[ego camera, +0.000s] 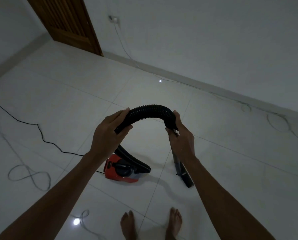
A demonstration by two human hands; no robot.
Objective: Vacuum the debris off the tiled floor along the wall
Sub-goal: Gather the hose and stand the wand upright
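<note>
Though apart, both hands (108, 134) gripping hose (149, 112)

Worn on the head, looking forward and steeply down, wide-angled, with straight lines bowed toward the edges. Close over both forearms, which enter from the bottom corners and meet mid-frame at the left hand (108, 132) and right hand (180, 135). Bare feet (129, 224) at the bottom edge, directly beneath. Farther off, tiled floor (75, 94) running up to the wall (205, 35) and a wooden door (66, 21) at top left. Single view only.
</note>
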